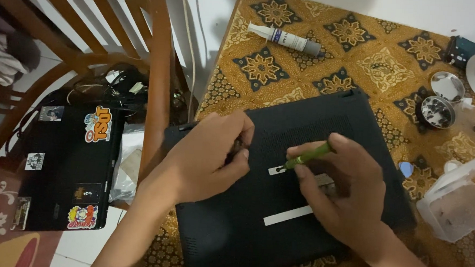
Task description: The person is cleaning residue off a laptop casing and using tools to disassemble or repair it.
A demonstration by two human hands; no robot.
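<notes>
A black laptop (pixel 276 222) lies upside down on a table covered with a brown patterned cloth (pixel 307 50). My right hand (pixel 342 193) holds a green screwdriver (pixel 307 158), its tip pointing down onto the laptop's bottom panel near a small white label (pixel 276 171). My left hand (pixel 206 156) rests on the panel's left side, fingers curled loosely, thumb and fingertips pinched near something small that I cannot make out. A longer white strip (pixel 288 215) lies on the panel below my right hand.
A syringe-shaped tube (pixel 283 38) lies at the cloth's far edge. Two small round tins (pixel 438 111), a clear plastic box (pixel 456 207) and a blue pick (pixel 405 169) sit at the right. A wooden chair (pixel 144 53) and a second black laptop with stickers (pixel 65 168) are at the left.
</notes>
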